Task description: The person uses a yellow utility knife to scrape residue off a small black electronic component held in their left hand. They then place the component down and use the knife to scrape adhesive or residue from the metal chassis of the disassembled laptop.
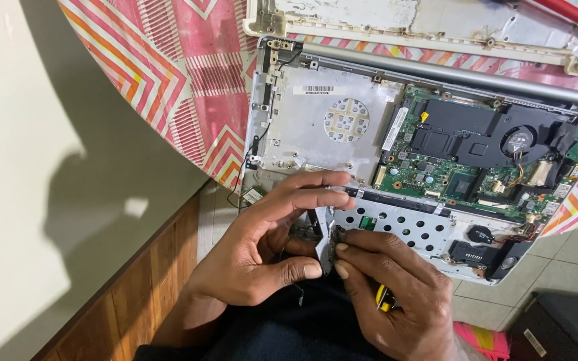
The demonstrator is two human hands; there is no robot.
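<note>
Item, as I logged it: my left hand [262, 247] was curled, thumb and fingers pinching a small grey metal bracket [324, 249] at the near edge of the opened silver laptop chassis [316, 120]. My right hand [396, 294], at four o'clock, gripped the same bracket by its fingertips, a yellow-handled tool [384, 299] tucked in the palm. Green circuit board [449, 177] at one o'clock; pink patterned tablecloth [168, 67] at eleven.
</note>
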